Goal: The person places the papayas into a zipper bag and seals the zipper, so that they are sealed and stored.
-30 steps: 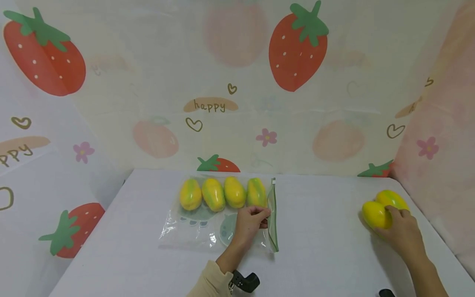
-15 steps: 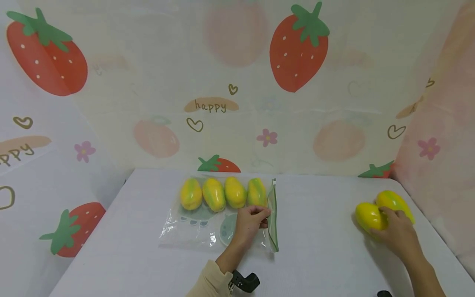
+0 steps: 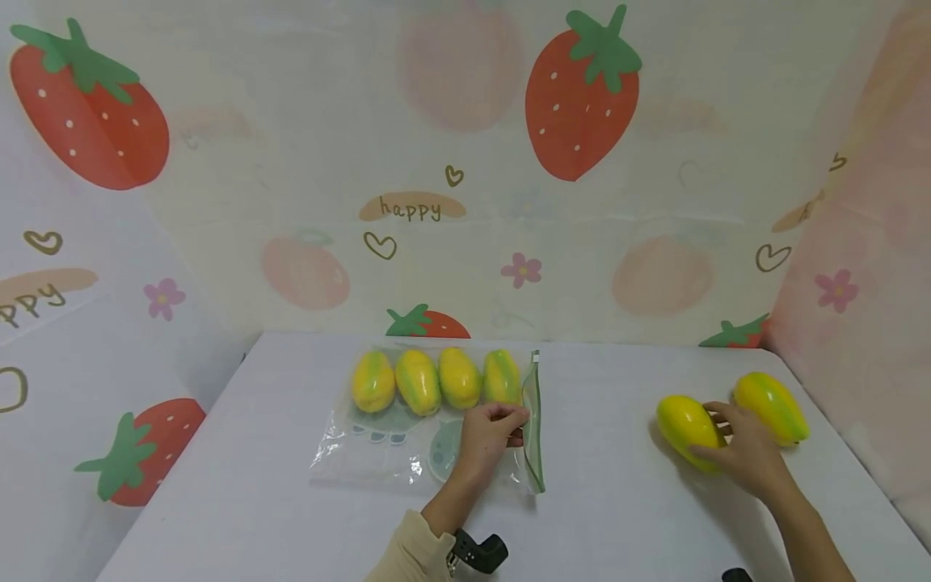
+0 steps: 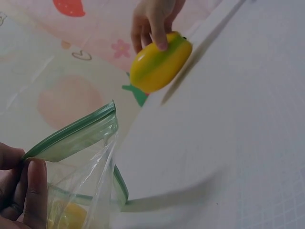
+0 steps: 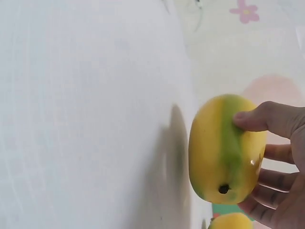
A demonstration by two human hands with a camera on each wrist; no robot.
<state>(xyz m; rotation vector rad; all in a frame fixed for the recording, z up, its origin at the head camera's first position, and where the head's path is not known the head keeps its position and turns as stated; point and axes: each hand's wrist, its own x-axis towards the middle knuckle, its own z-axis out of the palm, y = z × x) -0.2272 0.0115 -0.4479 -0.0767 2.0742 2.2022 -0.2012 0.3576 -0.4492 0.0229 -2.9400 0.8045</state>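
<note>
Four fruits point(image 3: 419, 382) were bagged just past the left hand point(image 3: 483, 440) pinching the bag point(image 3: 378, 461), a fifth point(image 3: 684, 428) gripped by the right hand point(image 3: 749, 453), a sixth point(image 3: 773, 406) left beyond.

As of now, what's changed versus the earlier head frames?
The right hand has carried its yellow-green fruit left, away from the other loose fruit. Unchanged: that loose fruit, the left hand pinching the zip bag, and the four bagged fruits.

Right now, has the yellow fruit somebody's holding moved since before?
Yes. In the head view, the held fruit has moved left across the table, away from its right edge, toward the bag.
</note>
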